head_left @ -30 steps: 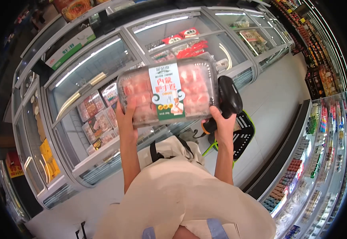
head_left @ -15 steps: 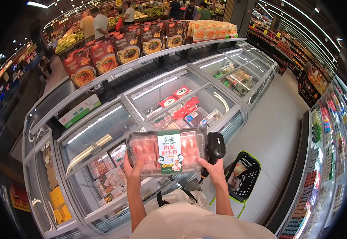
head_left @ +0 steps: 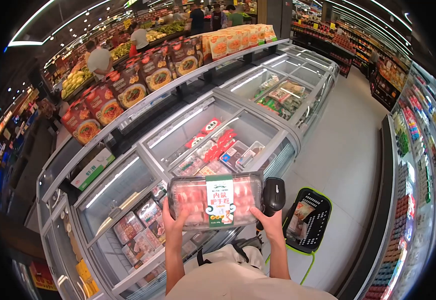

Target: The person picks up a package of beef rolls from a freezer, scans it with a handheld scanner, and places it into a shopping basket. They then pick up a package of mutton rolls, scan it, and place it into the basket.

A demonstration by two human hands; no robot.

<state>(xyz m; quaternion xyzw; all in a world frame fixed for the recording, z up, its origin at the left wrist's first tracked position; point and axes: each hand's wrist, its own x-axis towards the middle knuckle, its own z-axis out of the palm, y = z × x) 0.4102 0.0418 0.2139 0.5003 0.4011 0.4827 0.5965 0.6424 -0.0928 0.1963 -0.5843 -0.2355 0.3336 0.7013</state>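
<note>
A clear plastic tray of rolled meat slices (head_left: 190, 202) with a green and white label is held up in front of me. My left hand (head_left: 174, 219) is closed on its left lower edge, thumb on the front. The right lower corner is in the grip of my right hand (head_left: 270, 223), thumb likewise on the front. Just behind that right hand sits a black device (head_left: 274, 192) with a rounded head; its lower part is mostly hidden. Below the tray, an open chest freezer (head_left: 143, 150) holds several packs of meat (head_left: 150, 212).
A black shopping basket (head_left: 323, 217) with green trim stands on the floor to my right, with a pack (head_left: 300, 220) inside. Boxed noodles (head_left: 130, 90) line the shelf above the freezers. A refrigerated display (head_left: 398, 220) runs along the right. People stand near the produce at the back.
The view has shifted, so the freezers now appear further left. The tray stays in both hands and sits slightly lower and further right in view.
</note>
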